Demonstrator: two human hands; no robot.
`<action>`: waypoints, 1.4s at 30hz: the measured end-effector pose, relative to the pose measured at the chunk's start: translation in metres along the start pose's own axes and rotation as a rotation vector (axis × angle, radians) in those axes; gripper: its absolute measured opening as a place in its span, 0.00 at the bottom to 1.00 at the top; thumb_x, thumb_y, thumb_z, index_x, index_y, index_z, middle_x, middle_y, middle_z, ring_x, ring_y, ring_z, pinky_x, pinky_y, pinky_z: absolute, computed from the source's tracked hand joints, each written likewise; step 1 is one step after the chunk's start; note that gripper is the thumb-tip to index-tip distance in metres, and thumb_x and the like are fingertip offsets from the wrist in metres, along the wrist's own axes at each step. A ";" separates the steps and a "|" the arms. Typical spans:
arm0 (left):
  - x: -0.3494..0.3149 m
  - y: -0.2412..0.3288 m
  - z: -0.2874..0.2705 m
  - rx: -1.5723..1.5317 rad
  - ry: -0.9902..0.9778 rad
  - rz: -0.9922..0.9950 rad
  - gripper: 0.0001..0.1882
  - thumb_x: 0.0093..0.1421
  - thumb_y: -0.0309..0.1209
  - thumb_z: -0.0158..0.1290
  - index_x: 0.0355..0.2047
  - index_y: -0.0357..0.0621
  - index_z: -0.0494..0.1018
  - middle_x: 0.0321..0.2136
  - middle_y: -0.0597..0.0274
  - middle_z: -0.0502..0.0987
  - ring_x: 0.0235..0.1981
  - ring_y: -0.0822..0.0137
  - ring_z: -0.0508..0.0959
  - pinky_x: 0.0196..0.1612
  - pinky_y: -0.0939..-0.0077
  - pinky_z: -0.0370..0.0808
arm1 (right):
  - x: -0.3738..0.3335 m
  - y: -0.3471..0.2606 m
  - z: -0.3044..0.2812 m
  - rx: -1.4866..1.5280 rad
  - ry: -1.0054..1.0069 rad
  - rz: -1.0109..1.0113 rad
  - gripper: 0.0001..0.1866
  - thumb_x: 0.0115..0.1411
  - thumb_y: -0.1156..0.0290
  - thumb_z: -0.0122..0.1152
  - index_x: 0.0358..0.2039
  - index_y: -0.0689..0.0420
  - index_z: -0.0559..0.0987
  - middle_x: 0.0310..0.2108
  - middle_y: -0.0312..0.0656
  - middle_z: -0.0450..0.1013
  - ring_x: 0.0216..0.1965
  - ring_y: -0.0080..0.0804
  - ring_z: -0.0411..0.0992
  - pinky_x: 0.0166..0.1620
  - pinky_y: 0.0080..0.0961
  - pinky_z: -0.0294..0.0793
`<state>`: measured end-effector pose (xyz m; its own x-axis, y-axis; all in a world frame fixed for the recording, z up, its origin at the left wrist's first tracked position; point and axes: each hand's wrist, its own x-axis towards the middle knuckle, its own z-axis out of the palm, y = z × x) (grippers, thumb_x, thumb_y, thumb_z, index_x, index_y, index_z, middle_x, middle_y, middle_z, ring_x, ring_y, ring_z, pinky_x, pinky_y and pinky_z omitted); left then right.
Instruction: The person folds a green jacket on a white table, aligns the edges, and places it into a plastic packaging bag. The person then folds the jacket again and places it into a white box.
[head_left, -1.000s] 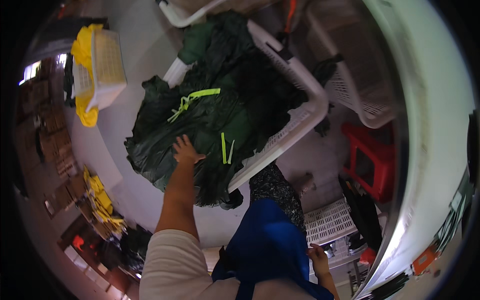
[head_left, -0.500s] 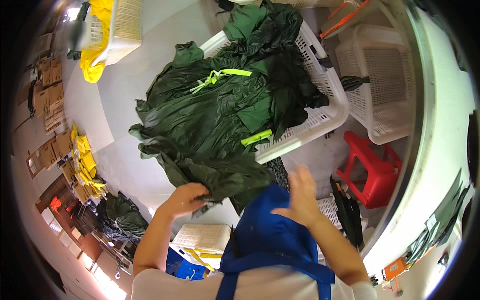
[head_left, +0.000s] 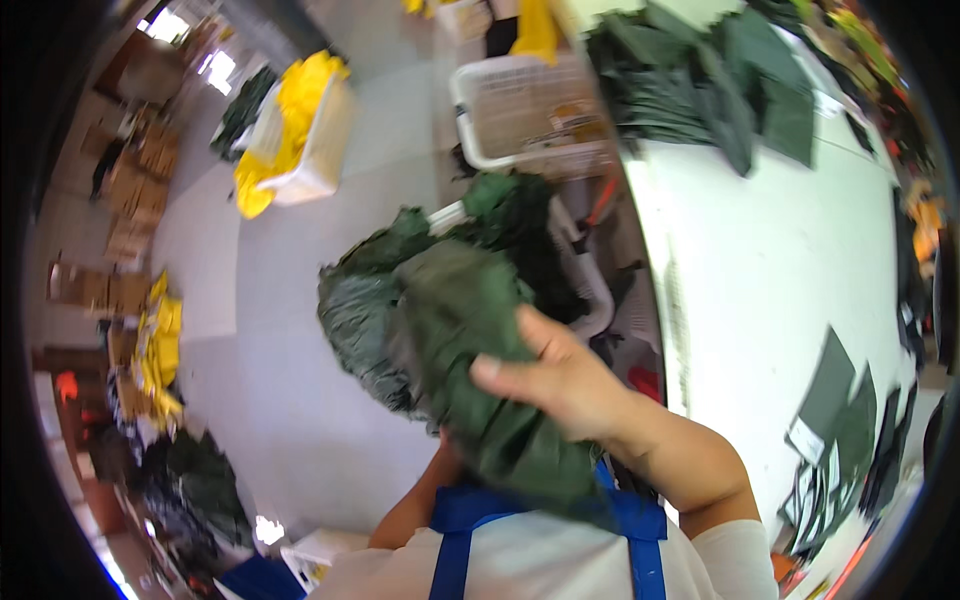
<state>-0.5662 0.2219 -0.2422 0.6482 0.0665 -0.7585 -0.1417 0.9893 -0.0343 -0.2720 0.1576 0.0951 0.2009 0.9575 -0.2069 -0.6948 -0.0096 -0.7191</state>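
A bunched piece of thin dark green fabric [head_left: 460, 320] is lifted in front of my chest, its lower end hanging over my blue apron [head_left: 640, 522]. My right hand [head_left: 565, 385] grips its right side, thumb and a finger showing against the cloth; motion blurs them slightly. Below the fabric's left edge comes my left forearm [head_left: 415, 500]; the cloth hides that hand's fingers. Just beyond, more crinkled dark green fabric [head_left: 365, 325] spills over a white plastic basket [head_left: 590, 285], of which only parts of the rim show.
At right runs a long white table [head_left: 760, 280] carrying stacked dark green pieces [head_left: 660, 95] and cut panels [head_left: 825, 400]. Another white basket [head_left: 480, 130] stands beyond. Far left are a basket with yellow fabric [head_left: 300, 120], cardboard boxes [head_left: 130, 190] and a dark green heap [head_left: 205, 480].
My view has swung right, bringing in the white table. My right hand, free before, now holds the fabric, which is raised closer to my chest. My left hand has gone behind it.
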 end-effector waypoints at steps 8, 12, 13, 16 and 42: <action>-0.049 0.021 0.277 0.473 -0.338 0.548 0.30 0.58 0.50 0.50 0.53 0.41 0.69 0.49 0.52 0.74 0.52 0.55 0.73 0.58 0.59 0.67 | -0.285 -0.060 -0.034 -0.656 -0.073 -0.379 0.25 0.55 0.69 0.66 0.51 0.64 0.69 0.42 0.45 0.75 0.46 0.28 0.72 0.50 0.26 0.69; -0.045 -0.109 0.535 0.761 -0.995 0.448 0.19 0.59 0.32 0.46 0.48 0.33 0.71 0.46 0.49 0.75 0.48 0.54 0.75 0.56 0.60 0.70 | -0.449 0.025 -0.062 0.064 0.642 -1.039 0.35 0.48 0.73 0.67 0.56 0.66 0.66 0.49 0.49 0.72 0.49 0.36 0.72 0.53 0.32 0.70; -0.037 -0.170 0.586 0.798 -1.059 0.448 0.15 0.58 0.28 0.48 0.44 0.34 0.73 0.42 0.50 0.77 0.45 0.56 0.77 0.54 0.61 0.72 | -0.471 0.046 -0.071 0.162 0.855 -1.093 0.37 0.46 0.74 0.67 0.58 0.66 0.65 0.50 0.50 0.71 0.49 0.38 0.72 0.53 0.33 0.71; -0.056 -0.331 0.705 1.231 -1.404 0.416 0.09 0.57 0.25 0.51 0.38 0.35 0.75 0.37 0.56 0.79 0.36 0.64 0.79 0.44 0.70 0.75 | -0.476 0.076 -0.105 0.297 1.216 -1.032 0.33 0.53 0.73 0.59 0.60 0.65 0.61 0.52 0.50 0.69 0.50 0.38 0.71 0.55 0.33 0.70; 0.151 -0.448 0.432 1.961 -0.808 -0.771 0.22 0.58 0.35 0.54 0.51 0.42 0.67 0.48 0.58 0.71 0.47 0.64 0.72 0.44 0.66 0.76 | -0.501 0.087 -0.355 -0.068 2.269 -0.129 0.39 0.52 0.54 0.63 0.58 0.66 0.63 0.52 0.55 0.69 0.50 0.46 0.68 0.51 0.32 0.67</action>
<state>-0.0812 -0.1555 -0.0604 0.3430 -0.7512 -0.5639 0.5546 -0.3225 0.7670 -0.1884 -0.4255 -0.0993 0.4582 -0.8355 -0.3034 -0.6114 -0.0485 -0.7898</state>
